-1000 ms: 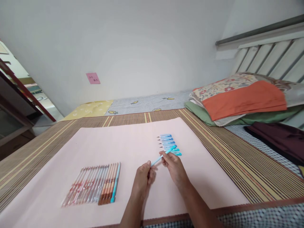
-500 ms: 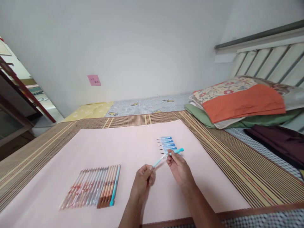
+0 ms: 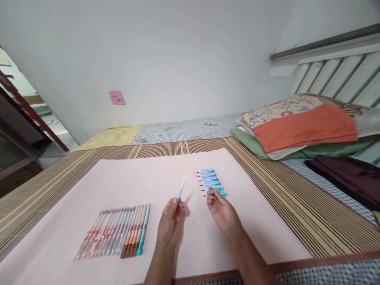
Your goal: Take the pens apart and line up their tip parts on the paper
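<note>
My left hand is closed around a slim pale-blue pen barrel, whose white end points up and away. My right hand pinches a small turquoise pen cap, its round end turned toward me. Hand and cap partly cover the near end of a column of short blue pen pieces with thin dark tips. Left of my hands lies a row of long slender pens, clear and pinkish ones, then several brown-orange ones. A turquoise pen closes that row on the right.
A large pale pink sheet lies under everything on a striped mat. Folded bedding with an orange panel and dark maroon cloth are at the right. On the wall behind hangs a pink note.
My hands have moved apart, the barrel separating from the turquoise cap. The left hand has shifted left and tilted the barrel upward; the right has turned the cap's end toward me.
</note>
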{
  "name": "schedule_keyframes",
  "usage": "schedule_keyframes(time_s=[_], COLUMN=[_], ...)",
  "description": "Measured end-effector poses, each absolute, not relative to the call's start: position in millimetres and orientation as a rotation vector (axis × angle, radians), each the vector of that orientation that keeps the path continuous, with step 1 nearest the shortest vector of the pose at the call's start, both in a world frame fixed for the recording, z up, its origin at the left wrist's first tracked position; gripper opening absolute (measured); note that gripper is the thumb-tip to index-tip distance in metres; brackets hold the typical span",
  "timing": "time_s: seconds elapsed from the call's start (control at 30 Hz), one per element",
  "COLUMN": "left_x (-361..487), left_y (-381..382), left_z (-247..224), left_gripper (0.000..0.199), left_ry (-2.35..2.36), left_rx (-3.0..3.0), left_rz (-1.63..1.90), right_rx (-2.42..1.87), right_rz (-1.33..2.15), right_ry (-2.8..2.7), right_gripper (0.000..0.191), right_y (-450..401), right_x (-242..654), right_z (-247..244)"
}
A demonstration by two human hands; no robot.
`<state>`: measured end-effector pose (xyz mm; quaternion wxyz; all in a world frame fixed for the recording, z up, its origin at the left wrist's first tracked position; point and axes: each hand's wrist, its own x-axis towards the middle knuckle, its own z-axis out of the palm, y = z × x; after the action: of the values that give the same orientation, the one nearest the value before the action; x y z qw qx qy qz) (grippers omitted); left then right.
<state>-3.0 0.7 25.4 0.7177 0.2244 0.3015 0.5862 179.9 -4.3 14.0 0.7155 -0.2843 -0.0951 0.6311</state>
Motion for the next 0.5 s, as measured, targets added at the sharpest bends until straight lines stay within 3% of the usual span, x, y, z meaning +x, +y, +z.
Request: schedule_keyframes(time_s=[0.2, 0.5], left_x=[-6, -6], left_y=[4, 7], left_z=[23, 20], left_gripper=[0.032, 0.047], left_ry=[0.627, 0.836], left_rx=[0.467, 0.517], left_rz=[1.305, 1.28], right_rx=[-0.629, -0.601], right_rz=[1.395, 2.023], right_ry=[-0.302, -0.198], right_gripper=[0.022, 0.04], right_y=[-7, -44], right_x=[182, 83], right_z=[18, 32])
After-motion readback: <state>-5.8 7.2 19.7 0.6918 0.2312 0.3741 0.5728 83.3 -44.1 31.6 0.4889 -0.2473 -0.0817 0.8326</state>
